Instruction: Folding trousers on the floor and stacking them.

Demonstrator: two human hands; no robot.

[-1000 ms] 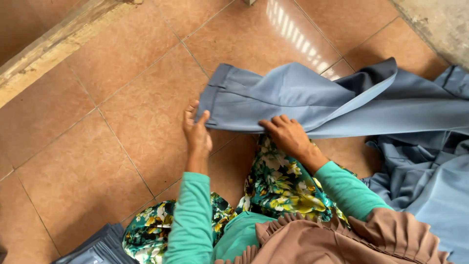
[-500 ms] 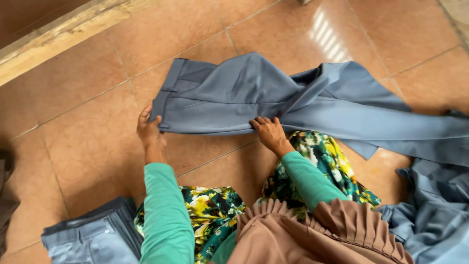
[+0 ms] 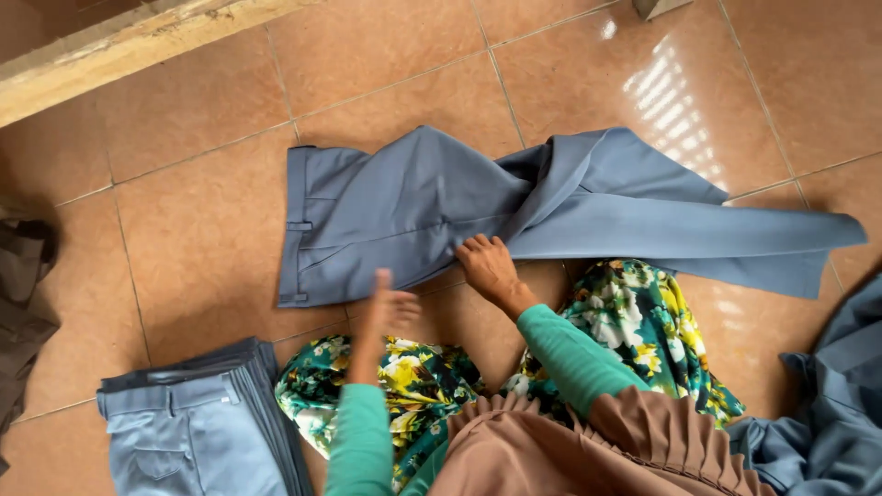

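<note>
Two hands work low over the tiled floor [image 3: 184,266]. The right hand [image 3: 490,268] lies palm down with its fingers spread, pressing flat on the near edge of a pair of grey-blue trousers [image 3: 413,207]; it grips nothing. The left hand [image 3: 386,310] is lifted just off the floor beside that same edge, turned on its side, blurred, fingers loosely open and empty, close to the cloth but not clearly touching it. Both arms wear green sleeves.

The trousers are spread on the tiles in front of the person, waistband to the left with a belt loop showing, the legs running off to the right, one folded across the other in a long band that ends near the right edge of the view.

Around the knees spreads a floral cloth in green, yellow and white [image 3: 634,321], with a brown pleated garment [image 3: 588,441] nearest the camera. At the lower left sits a neat stack of folded grey-blue trousers [image 3: 197,427]. More loose grey-blue cloth [image 3: 827,413] is heaped at the lower right, a dark brownish garment [image 3: 23,303] lies at the left edge, and a pale wooden beam [image 3: 119,46] crosses the top left corner.
</note>
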